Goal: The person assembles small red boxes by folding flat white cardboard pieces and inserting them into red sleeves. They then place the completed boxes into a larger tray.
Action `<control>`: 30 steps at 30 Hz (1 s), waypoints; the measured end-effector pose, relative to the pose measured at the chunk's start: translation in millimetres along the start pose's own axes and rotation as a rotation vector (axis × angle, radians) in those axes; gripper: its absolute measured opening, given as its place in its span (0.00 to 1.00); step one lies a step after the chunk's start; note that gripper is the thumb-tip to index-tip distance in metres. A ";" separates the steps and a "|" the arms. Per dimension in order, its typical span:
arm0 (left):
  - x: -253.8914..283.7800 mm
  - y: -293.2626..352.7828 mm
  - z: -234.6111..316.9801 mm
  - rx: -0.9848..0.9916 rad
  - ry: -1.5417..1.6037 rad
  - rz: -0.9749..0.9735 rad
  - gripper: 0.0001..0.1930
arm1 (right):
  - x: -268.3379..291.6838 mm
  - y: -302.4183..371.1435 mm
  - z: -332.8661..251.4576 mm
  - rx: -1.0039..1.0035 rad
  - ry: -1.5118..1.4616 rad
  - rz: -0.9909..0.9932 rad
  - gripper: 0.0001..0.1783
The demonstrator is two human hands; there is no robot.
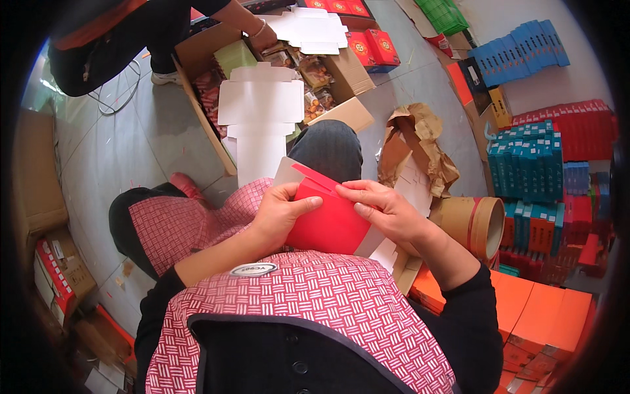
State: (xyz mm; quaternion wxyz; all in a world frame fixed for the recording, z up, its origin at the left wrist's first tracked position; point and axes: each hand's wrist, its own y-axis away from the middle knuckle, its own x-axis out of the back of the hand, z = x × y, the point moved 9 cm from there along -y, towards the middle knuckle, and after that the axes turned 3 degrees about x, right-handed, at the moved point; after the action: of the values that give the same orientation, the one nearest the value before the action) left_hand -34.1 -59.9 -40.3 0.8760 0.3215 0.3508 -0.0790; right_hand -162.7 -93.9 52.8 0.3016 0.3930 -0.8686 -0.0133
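Observation:
A red cardboard box (329, 227), partly folded, is held above my lap with a narrow flap along its far edge. My left hand (283, 211) grips its left side, thumb lying over the red face. The fingers of my right hand (382, 209) pinch the flap at the box's upper right. Pale inner card shows at the box's left and lower right edges. Beyond my knee, flat white box blanks (260, 102) lie across an open carton (354, 73) that holds wrapped food packets (316, 72).
At the far left, another person's hand (264, 37) reaches into the carton. Crumpled brown paper (426, 141) and a cardboard tube (469, 226) are to my right. Teal boxes (525, 161) are stacked farther right, with orange boxes (538, 308) nearer me.

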 end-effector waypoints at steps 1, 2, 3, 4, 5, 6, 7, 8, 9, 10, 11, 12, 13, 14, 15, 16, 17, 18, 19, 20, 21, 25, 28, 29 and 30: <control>-0.6 0.1 0.8 -0.003 -0.001 0.004 0.10 | 0.5 -0.2 2.0 -0.013 -0.025 -0.009 0.22; -1.0 -0.1 1.3 -0.007 -0.002 0.007 0.10 | 1.3 -0.6 2.4 -0.021 -0.015 -0.017 0.22; -0.4 -0.5 0.6 -0.009 0.004 0.005 0.10 | 1.1 -1.4 2.2 -0.029 -0.007 -0.026 0.22; 0.7 -1.5 -0.6 -0.012 0.009 0.003 0.10 | 0.6 -1.9 2.2 -0.036 0.002 -0.036 0.22; 1.3 -1.8 -1.2 -0.014 0.014 0.002 0.10 | 0.5 -2.3 0.9 -0.025 -0.021 -0.037 0.22; 1.6 -1.7 -0.4 -0.022 0.008 0.001 0.10 | 0.2 -2.3 0.3 -0.014 -0.044 -0.037 0.22; 1.7 -1.6 0.7 -0.029 0.002 0.001 0.10 | -0.1 -2.3 -0.4 -0.003 -0.068 -0.036 0.22; 1.9 -1.5 1.5 -0.037 -0.005 0.001 0.10 | -0.8 -2.8 -0.7 0.002 -0.062 -0.042 0.22; 1.8 -1.3 1.4 -0.038 -0.006 -0.002 0.10 | -0.7 -3.4 -1.3 0.008 -0.054 -0.046 0.22; 2.1 -1.2 1.1 -0.039 -0.007 -0.005 0.10 | -0.8 -3.8 -2.1 0.014 -0.047 -0.051 0.22; 2.3 -1.1 0.9 -0.040 -0.009 -0.009 0.10 | -0.8 -3.8 -3.7 0.019 -0.034 -0.055 0.22; 2.9 -1.5 -0.1 -0.034 -0.009 -0.007 0.10 | -1.0 -3.5 -5.5 0.023 -0.022 -0.060 0.22; 3.4 -2.0 -1.0 -0.029 -0.010 -0.006 0.10 | -1.4 -3.1 -6.7 0.027 -0.009 -0.065 0.22; 3.7 -2.1 -1.8 -0.023 -0.011 -0.004 0.10 | -2.6 -2.5 -6.4 0.023 0.001 -0.072 0.22; 3.3 -1.8 -1.5 -0.020 -0.009 0.000 0.10 | -3.4 -2.1 -5.9 0.021 0.012 -0.080 0.22; 2.3 -0.9 -0.6 -0.018 -0.006 0.004 0.09 | -4.3 -1.8 -5.5 0.019 0.023 -0.087 0.22; 1.8 -0.3 -0.3 -0.015 -0.004 0.008 0.09 | -3.1 -2.1 -5.0 0.014 0.021 -0.068 0.23; 7.1 -3.9 8.5 -0.123 -0.162 0.038 0.10 | -2.7 -3.8 -4.7 0.011 0.019 -0.051 0.23; 13.1 -12.3 20.5 -0.236 -0.320 0.066 0.12 | -0.2 -6.1 -5.5 0.012 0.021 -0.032 0.23; 17.6 -18.6 34.7 -0.348 -0.478 0.094 0.14 | 8.9 -8.3 -2.0 0.009 -0.067 0.067 0.23; 14.7 -6.5 82.5 -0.659 -0.710 0.282 0.18 | 18.4 -7.0 7.1 -0.002 -0.158 0.177 0.23; 16.1 14.0 121.3 -0.818 -0.605 0.352 0.33 | 33.2 0.8 20.4 0.009 -0.497 0.573 0.24; 7.8 -13.5 84.2 -0.579 -0.132 0.025 0.29 | -3.7 2.9 40.5 0.017 -0.744 0.560 0.24; 13.1 -18.9 77.2 -0.528 -0.125 0.008 0.27 | -5.9 2.6 43.2 0.020 -0.805 0.569 0.24; 12.5 -22.8 71.4 -0.472 -0.112 -0.016 0.26 | -6.8 6.2 47.5 0.016 -0.858 0.583 0.23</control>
State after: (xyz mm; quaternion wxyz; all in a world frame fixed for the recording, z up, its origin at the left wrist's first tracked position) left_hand 7.1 -120.8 -21.2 0.9442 0.1004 0.3130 -0.0196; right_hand -188.8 -95.0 12.1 -0.0937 0.0959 -0.9876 -0.0820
